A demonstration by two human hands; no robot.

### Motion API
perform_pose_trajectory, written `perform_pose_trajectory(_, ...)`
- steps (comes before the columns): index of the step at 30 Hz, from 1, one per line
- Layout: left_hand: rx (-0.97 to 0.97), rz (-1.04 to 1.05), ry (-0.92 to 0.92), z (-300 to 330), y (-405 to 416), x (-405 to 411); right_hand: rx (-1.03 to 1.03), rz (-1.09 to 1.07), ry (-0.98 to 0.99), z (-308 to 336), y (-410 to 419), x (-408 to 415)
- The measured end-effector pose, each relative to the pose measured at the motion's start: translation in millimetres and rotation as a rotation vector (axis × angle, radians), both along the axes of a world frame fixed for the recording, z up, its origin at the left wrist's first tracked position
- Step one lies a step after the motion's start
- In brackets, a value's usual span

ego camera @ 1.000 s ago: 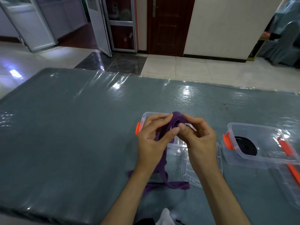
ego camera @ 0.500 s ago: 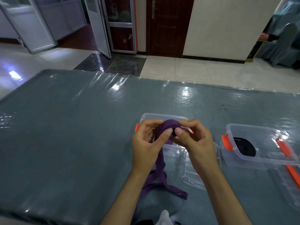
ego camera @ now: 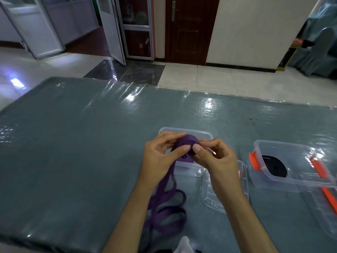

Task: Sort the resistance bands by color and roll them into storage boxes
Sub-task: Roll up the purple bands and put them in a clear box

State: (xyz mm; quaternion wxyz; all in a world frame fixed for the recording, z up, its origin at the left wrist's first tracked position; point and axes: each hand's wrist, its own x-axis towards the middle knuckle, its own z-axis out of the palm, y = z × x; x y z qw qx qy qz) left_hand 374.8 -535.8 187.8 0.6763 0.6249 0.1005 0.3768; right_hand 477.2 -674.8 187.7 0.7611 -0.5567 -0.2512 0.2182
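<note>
Hands were both up over the middle of the table [ego camera: 73,143], working on the purple band [ego camera: 185,145]. Only one view to go on, the head camera, so here goes.

Left hand [ego camera: 160,157] had its fingers curled over the top of the half-rolled coil with the thumb pressed on its near face. Right hand [ego camera: 215,159] pinched the same coil from the other side, thumb tip just beside the left thumb, fingers curled behind. So both hands were closed around that roll, held above the open clear box [ego camera: 204,134] that sat near the middle of the table, toward the right. The loose part of the band hung down from the coil past the left wrist and lay in loops on the table close to the near edge.

A clear lid [ego camera: 209,198] lay flat just in front of that box, partly hidden under the right forearm.

Further right, near the right edge, stood a second clear box [ego camera: 284,147] with an orange latch [ego camera: 254,160] on its left end. A black band [ego camera: 275,166] sat rolled up inside it. Another orange strip [ego camera: 322,179] ran along its right side, probably part of a lid, hard to tell.

The table had a grey-green cover under shiny clear plastic.
</note>
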Motion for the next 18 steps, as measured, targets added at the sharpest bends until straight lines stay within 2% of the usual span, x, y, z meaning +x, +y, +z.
perform_pose_trajectory(3,-0.025,-0.003,0.009,3,2,-5,-0.018,0.047,-0.006,4,-1,6)
perform_pose_trajectory(10,0.003,0.052,-0.016,6,-12,5,0.046,-0.031,-0.093,8,3,3)
perform_pose_trajectory(18,-0.026,0.146,-0.035,0,-20,7,-0.029,-0.001,-0.251,19,-1,11)
